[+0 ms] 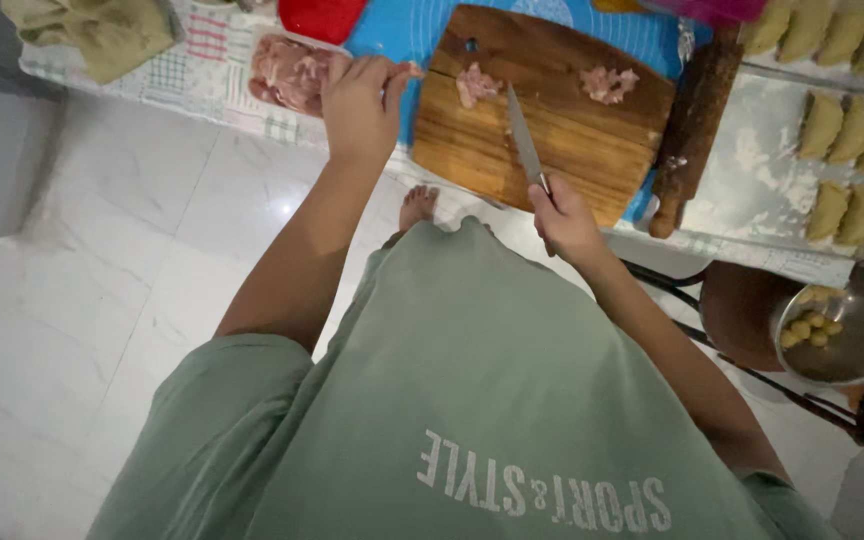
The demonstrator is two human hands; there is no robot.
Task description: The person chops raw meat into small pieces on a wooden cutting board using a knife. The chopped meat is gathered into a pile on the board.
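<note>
My right hand grips the handle of a knife, whose blade lies over a round-cornered wooden cutting board. Two small piles of raw pink meat rest on the board, one at the left and one at the right. My left hand hovers by the board's left edge, fingers bent, beside a tray of raw meat. Whether the left hand holds a scrap of meat cannot be made out.
A wooden rolling pin lies right of the board. Several folded dough pastries sit on a floured sheet at far right. A metal bowl holds small dough balls. A green cloth lies at top left. White tile floor below.
</note>
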